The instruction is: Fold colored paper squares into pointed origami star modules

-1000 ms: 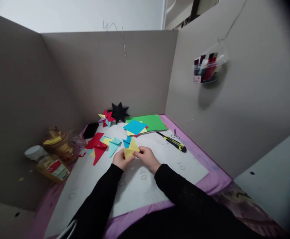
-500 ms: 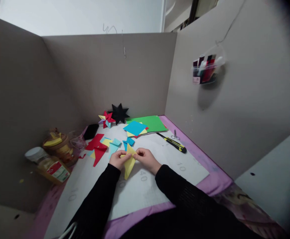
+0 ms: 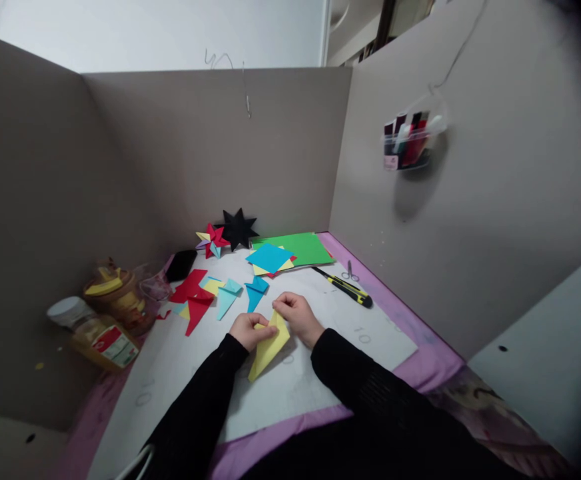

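A folded piece of yellow paper [image 3: 269,350] is held between my two hands, its long point slanting down to the left. My left hand [image 3: 251,331] pinches its left side, thumb on top. At the paper's upper tip, the fingers of my right hand [image 3: 298,317] are closed on it. Just beyond lie a folded blue paper [image 3: 256,292] and a folded light-blue paper [image 3: 228,295]. Farther left is a folded red paper [image 3: 199,309], with another red piece [image 3: 189,285] behind it.
Blue square sheets [image 3: 270,258] lie over green paper [image 3: 310,249]. A utility knife [image 3: 345,288] and scissors [image 3: 350,272] are on the right. A red paper star [image 3: 214,240] and a black star [image 3: 239,229] stand at the back. A glue bottle [image 3: 98,337] stands left.
The yellow paper has come down and nearer, turned to show a broader face. My left hand has shifted right, and my right hand has moved to the paper's upper tip.
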Action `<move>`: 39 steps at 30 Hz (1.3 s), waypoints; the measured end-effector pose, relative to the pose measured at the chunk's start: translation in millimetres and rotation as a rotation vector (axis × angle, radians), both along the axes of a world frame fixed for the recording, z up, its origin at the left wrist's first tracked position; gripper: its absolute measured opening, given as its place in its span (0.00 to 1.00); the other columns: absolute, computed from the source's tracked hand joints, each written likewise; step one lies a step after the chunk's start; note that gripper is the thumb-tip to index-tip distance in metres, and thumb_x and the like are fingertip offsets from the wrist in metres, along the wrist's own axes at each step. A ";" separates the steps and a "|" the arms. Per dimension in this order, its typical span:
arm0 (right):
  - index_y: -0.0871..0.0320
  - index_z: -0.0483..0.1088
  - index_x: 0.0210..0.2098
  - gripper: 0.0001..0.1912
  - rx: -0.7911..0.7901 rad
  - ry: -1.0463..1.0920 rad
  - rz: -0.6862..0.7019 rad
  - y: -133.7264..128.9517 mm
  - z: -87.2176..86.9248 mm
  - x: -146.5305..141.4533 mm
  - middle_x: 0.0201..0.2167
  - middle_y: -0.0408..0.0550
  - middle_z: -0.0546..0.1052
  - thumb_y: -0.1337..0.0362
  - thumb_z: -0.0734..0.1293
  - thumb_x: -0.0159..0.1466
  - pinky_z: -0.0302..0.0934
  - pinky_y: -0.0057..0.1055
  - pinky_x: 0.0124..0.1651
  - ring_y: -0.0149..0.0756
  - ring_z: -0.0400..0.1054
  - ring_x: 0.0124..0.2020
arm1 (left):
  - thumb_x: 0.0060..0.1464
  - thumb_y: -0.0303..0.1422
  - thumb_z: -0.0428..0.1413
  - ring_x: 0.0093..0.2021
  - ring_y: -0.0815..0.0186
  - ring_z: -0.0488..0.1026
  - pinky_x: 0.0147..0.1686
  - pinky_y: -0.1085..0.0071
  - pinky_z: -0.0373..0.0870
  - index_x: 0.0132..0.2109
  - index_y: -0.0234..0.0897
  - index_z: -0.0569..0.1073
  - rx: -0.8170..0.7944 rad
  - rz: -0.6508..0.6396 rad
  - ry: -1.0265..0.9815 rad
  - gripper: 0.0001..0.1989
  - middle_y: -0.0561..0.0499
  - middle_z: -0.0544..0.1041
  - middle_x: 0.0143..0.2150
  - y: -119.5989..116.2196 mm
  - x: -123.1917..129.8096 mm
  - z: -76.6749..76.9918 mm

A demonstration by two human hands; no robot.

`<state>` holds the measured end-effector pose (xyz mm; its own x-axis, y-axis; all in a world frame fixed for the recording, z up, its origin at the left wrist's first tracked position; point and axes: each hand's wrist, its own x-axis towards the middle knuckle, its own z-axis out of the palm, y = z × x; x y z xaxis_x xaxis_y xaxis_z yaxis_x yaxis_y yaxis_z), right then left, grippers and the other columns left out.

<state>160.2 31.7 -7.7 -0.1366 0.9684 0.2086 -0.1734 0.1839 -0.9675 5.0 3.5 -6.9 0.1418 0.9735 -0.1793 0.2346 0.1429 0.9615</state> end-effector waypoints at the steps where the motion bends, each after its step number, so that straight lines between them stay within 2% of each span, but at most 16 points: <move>1: 0.59 0.64 0.22 0.12 -0.010 0.020 -0.027 1.7 -1.4 0.6 0.16 0.36 0.60 0.57 0.67 0.53 0.47 0.25 0.23 0.25 0.51 0.19 | 0.30 0.41 0.66 0.21 0.64 0.72 0.21 0.72 0.66 0.23 0.34 0.72 0.004 0.014 -0.010 0.16 0.52 0.75 0.19 0.4 0.1 -0.7; 4: 0.59 0.65 0.27 0.13 -0.045 0.061 -0.055 5.4 -4.9 2.2 0.20 0.37 0.63 0.54 0.65 0.55 0.45 0.24 0.21 0.24 0.50 0.18 | 0.30 0.41 0.65 0.19 0.66 0.70 0.20 0.73 0.64 0.24 0.34 0.73 0.054 0.112 -0.070 0.16 0.52 0.74 0.18 3.6 -1.8 -1.4; 7: 0.59 0.66 0.31 0.15 -0.009 -0.041 0.112 3.4 -5.7 0.7 0.23 0.39 0.66 0.53 0.65 0.55 0.49 0.24 0.24 0.25 0.54 0.21 | 0.31 0.43 0.65 0.17 0.70 0.67 0.18 0.75 0.61 0.25 0.33 0.74 0.072 0.213 -0.114 0.17 0.54 0.72 0.16 9.8 -8.4 0.2; 10: 0.60 0.64 0.24 0.15 0.028 -0.150 0.192 -1.1 -4.8 -2.8 0.21 0.39 0.64 0.54 0.67 0.54 0.52 0.26 0.28 0.27 0.56 0.23 | 0.31 0.45 0.64 0.17 0.70 0.66 0.18 0.75 0.61 0.27 0.32 0.75 0.067 0.258 -0.135 0.19 0.55 0.72 0.17 14.5 -15.3 2.9; 12: 0.59 0.61 0.21 0.16 0.016 -0.168 0.137 -2.4 -4.0 -3.5 0.19 0.38 0.61 0.54 0.66 0.54 0.51 0.26 0.27 0.27 0.54 0.22 | 0.33 0.45 0.63 0.17 0.70 0.65 0.17 0.75 0.60 0.27 0.33 0.74 0.082 0.231 -0.112 0.19 0.55 0.72 0.17 14.9 -16.9 4.8; 17: 0.59 0.60 0.20 0.17 -0.023 -0.135 0.037 2.0 -3.8 2.1 0.16 0.36 0.58 0.54 0.66 0.53 0.47 0.26 0.25 0.26 0.50 0.20 | 0.41 0.46 0.59 0.15 0.71 0.63 0.17 0.76 0.56 0.21 0.35 0.71 0.155 0.087 0.012 0.17 0.54 0.69 0.14 9.9 -12.0 6.6; 25: 0.58 0.58 0.18 0.18 -0.094 -0.008 -0.012 12.4 -6.0 10.9 0.13 0.34 0.55 0.53 0.67 0.52 0.40 0.25 0.21 0.24 0.46 0.16 | 0.41 0.47 0.58 0.16 0.71 0.63 0.18 0.75 0.58 0.21 0.35 0.70 0.182 0.195 -0.033 0.18 0.54 0.70 0.15 13.0 -23.4 11.3; 28: 0.58 0.58 0.19 0.18 -0.124 0.018 0.051 13.3 -6.7 11.8 0.12 0.34 0.56 0.53 0.68 0.52 0.39 0.25 0.20 0.23 0.46 0.16 | 0.40 0.48 0.58 0.18 0.71 0.65 0.15 0.77 0.54 0.26 0.33 0.72 0.196 0.221 -0.064 0.19 0.52 0.72 0.19 14.1 -22.9 14.1; 31: 0.60 0.61 0.20 0.18 -0.100 -0.068 0.201 10.3 -8.2 8.7 0.14 0.36 0.59 0.53 0.68 0.52 0.43 0.24 0.21 0.24 0.49 0.17 | 0.39 0.48 0.59 0.15 0.75 0.60 0.13 0.79 0.51 0.38 0.33 0.72 0.223 0.187 -0.177 0.24 0.56 0.70 0.20 13.0 -16.4 13.0; 32: 0.60 0.62 0.20 0.17 -0.082 -0.105 0.243 8.6 -8.4 7.4 0.16 0.37 0.61 0.53 0.68 0.52 0.46 0.24 0.22 0.25 0.52 0.19 | 0.39 0.48 0.59 0.13 0.76 0.57 0.12 0.79 0.50 0.41 0.34 0.71 0.226 0.181 -0.205 0.25 0.58 0.68 0.19 12.6 -14.8 12.3; 34: 0.61 0.65 0.23 0.15 -0.015 -0.161 0.269 4.8 -7.7 5.7 0.20 0.40 0.65 0.54 0.67 0.54 0.53 0.25 0.26 0.27 0.57 0.22 | 0.38 0.45 0.61 0.12 0.78 0.54 0.12 0.79 0.49 0.39 0.34 0.72 0.237 0.194 -0.201 0.23 0.59 0.67 0.18 12.3 -14.3 11.9; 36: 0.61 0.68 0.36 0.15 0.104 -0.203 0.212 0.7 -5.7 5.7 0.31 0.46 0.70 0.57 0.66 0.54 0.58 0.28 0.32 0.30 0.62 0.28 | 0.38 0.42 0.61 0.13 0.77 0.57 0.13 0.79 0.52 0.34 0.33 0.72 0.274 0.268 -0.145 0.19 0.58 0.67 0.17 13.0 -17.3 13.4; 37: 0.60 0.65 0.45 0.21 0.185 -0.234 0.172 -1.4 -4.6 6.1 0.40 0.50 0.70 0.59 0.67 0.53 0.60 0.30 0.35 0.32 0.63 0.33 | 0.38 0.41 0.61 0.13 0.76 0.59 0.13 0.78 0.54 0.32 0.33 0.72 0.303 0.323 -0.115 0.17 0.58 0.67 0.17 13.6 -19.6 14.7; 39: 0.55 0.54 0.58 0.39 0.363 -0.332 0.117 -4.8 -3.1 6.5 0.55 0.54 0.61 0.63 0.70 0.48 0.61 0.35 0.44 0.38 0.63 0.44 | 0.41 0.41 0.60 0.15 0.74 0.62 0.15 0.77 0.59 0.32 0.33 0.72 0.359 0.432 -0.087 0.15 0.56 0.69 0.18 14.7 -24.1 17.6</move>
